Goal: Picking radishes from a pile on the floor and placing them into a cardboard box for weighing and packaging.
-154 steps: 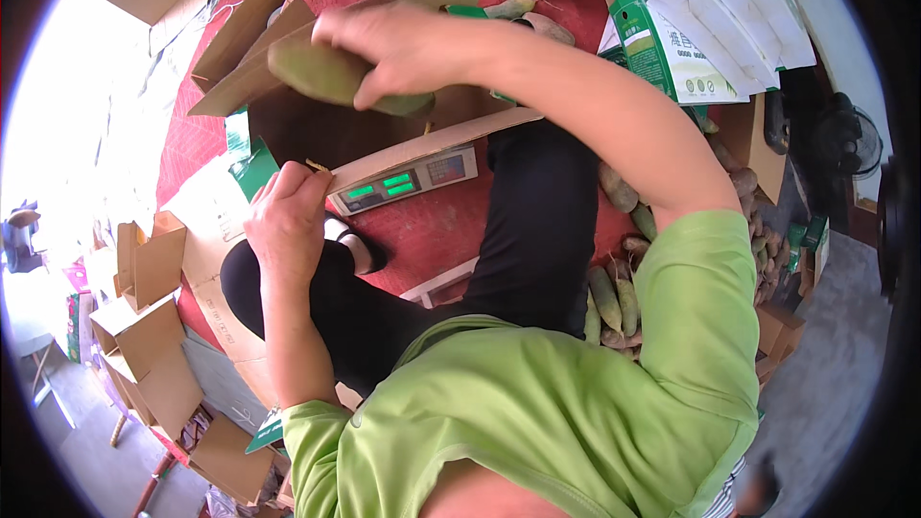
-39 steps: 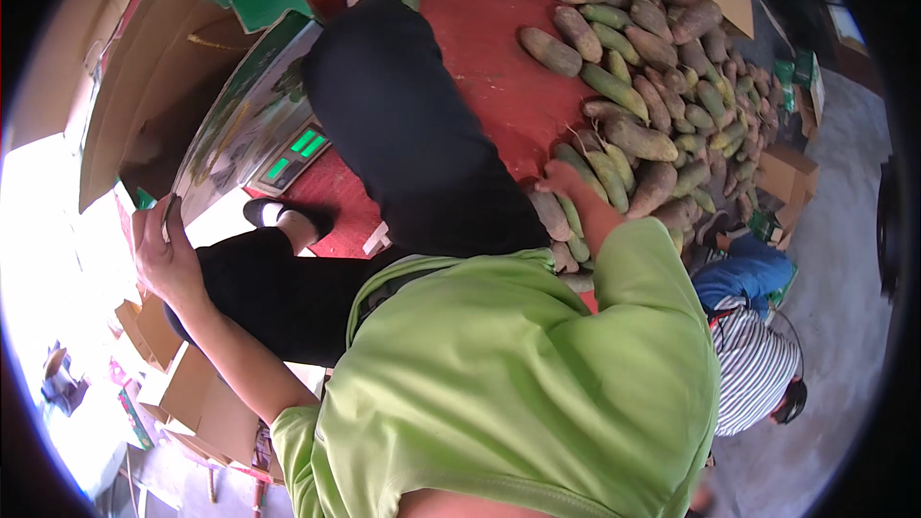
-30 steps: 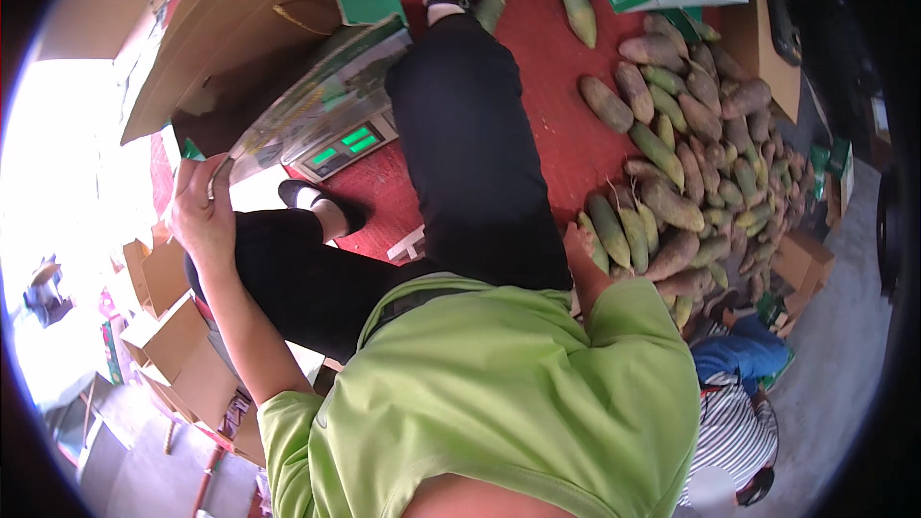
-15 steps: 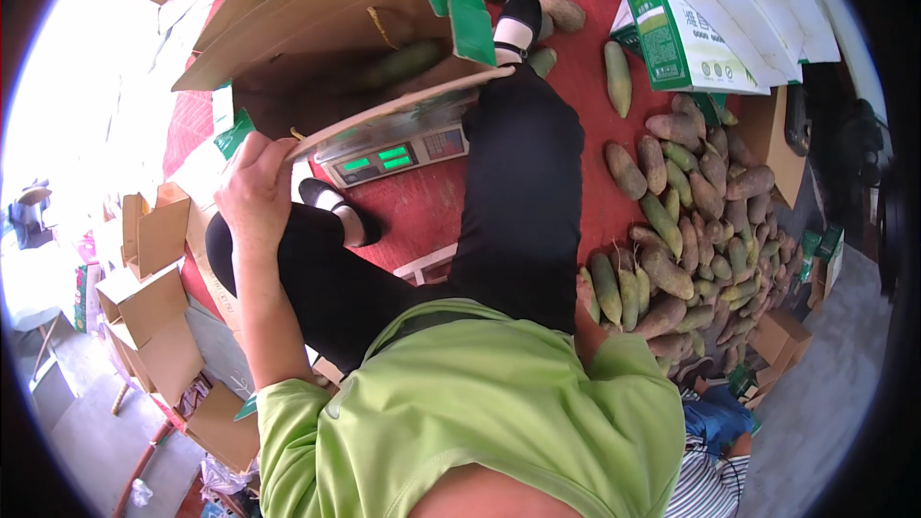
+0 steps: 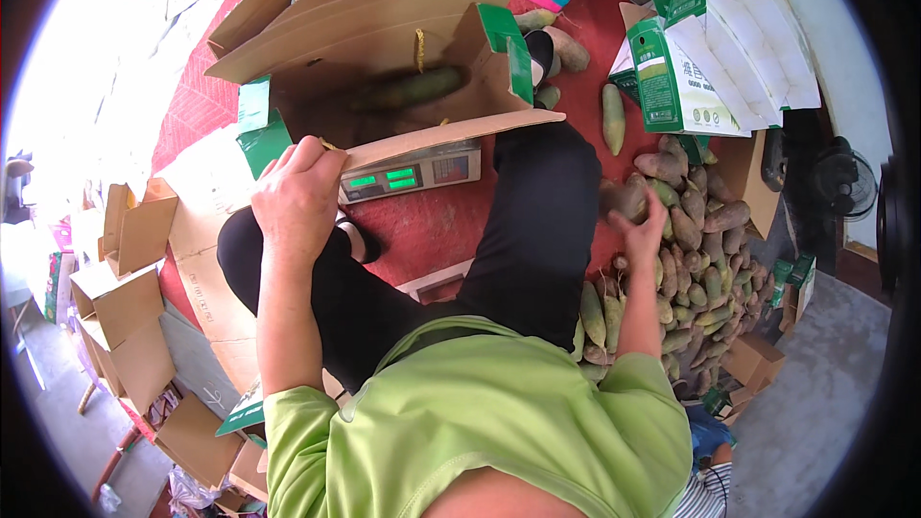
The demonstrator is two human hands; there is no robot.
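At left, pinching a box flap [image 5: 446, 138] in left hand [image 5: 294, 200], fingers bent; at right, gripping a radish [image 5: 626, 200] in right hand [image 5: 647, 228], fingers half-curled.

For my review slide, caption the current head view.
Left fingers grip an open box; right fingers hold a vegetable beside a pile.

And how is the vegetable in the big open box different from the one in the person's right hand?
The box vegetable looks green, while the held vegetable looks brownish.
The box vegetable lies inside the open box, while the held vegetable is in the right hand.
The box vegetable shows its long side, while the held vegetable is blurred and looks shorter from here.
Both are plump vegetables.
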